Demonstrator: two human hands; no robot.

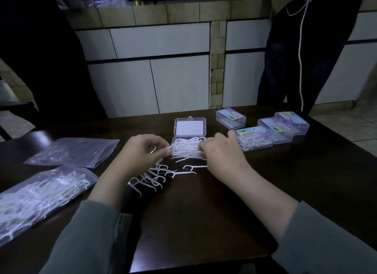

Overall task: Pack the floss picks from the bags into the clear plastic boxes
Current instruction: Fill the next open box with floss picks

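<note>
White floss picks [184, 148], clear open box [190, 127], dark brown table [204, 212], rainbow-labelled closed boxes [274, 128], grey sleeves [91, 243]

We seem to be in a home kitchen, dimly lit. Facing us is a counter [183, 10] faced with beige tiles, with white cabinet doors [151, 84] beneath it and a tiled floor [346, 122] off to the right. We sit at a dark wooden table [204, 212], and another person in dark clothes [306, 49] stands by the counter.

Dim bluish light, dark corners, wide-angle bending at edges, soft focus throughout
</note>
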